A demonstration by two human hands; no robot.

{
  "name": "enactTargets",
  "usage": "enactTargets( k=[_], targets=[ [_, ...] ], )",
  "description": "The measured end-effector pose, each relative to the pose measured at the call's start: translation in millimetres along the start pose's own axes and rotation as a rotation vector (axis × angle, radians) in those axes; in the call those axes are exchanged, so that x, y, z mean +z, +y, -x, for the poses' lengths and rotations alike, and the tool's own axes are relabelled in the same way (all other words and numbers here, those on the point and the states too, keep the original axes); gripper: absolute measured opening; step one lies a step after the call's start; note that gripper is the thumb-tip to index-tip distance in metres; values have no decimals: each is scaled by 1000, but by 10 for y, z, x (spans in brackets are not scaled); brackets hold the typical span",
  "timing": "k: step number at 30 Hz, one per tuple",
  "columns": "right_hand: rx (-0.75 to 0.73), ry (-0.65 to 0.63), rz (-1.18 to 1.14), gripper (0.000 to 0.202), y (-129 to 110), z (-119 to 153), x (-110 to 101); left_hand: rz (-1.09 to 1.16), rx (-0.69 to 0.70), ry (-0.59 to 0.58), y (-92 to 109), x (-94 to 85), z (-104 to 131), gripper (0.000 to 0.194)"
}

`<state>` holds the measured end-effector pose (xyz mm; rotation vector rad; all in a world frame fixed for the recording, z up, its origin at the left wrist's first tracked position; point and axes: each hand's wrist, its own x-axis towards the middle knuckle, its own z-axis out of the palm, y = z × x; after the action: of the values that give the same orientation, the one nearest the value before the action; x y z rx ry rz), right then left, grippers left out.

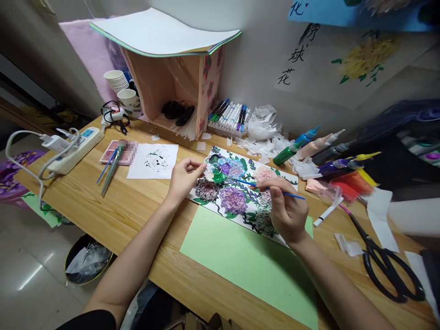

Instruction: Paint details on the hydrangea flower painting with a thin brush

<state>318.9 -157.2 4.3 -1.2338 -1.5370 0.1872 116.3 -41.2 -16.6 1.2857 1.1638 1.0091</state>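
My left hand [185, 178] pinches the rim of a small round paint palette [217, 168] with green, purple and dark paint in its wells. In my right hand [287, 208] is a thin blue paintbrush [275, 190], its tip reaching toward the palette's right side. I cannot tell whether the tip touches the paint. Beneath both lies a white sheet with a flower picture [233, 200], showing textured purple, black, blue and pink blooms with green leaves. My right hand covers part of its right side. A light green sheet [240, 256] lies under the picture, toward the front edge.
Black-handled scissors [385, 263] lie at the right. Paint bottles [288, 153] and crumpled tissue [264, 123] stand behind. Markers [230, 114] sit beside a pink box [165, 87]. On the left are a paint-marked paper [153, 160], tweezers [112, 172] and a power strip [79, 149].
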Motion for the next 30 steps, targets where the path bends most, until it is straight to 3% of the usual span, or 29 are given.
enactTargets(
  k=[4, 9, 13, 18, 23, 30],
  targets=[
    [-26, -109, -7, 20, 23, 23, 17, 18, 15, -19, -23, 27, 5, 36],
    [-43, -71, -17, 19, 6, 20, 19, 13, 12, -23, -25, 35, 11, 35],
    [-20, -112, 2, 19, -5, 12, 5, -18, 22, -21, -14, 31, 14, 34],
    [-14, 20, -111, 26, -32, 45, 0, -33, 13, 8, -8, 14, 2, 34],
    [-7, -258, -81, 27, -60, 88, 74, -23, 6, 26, -3, -1, -10, 35],
    [5, -321, -29, 26, -42, 109, 161, -32, 15, 24, 8, -8, -3, 34]
  ],
)
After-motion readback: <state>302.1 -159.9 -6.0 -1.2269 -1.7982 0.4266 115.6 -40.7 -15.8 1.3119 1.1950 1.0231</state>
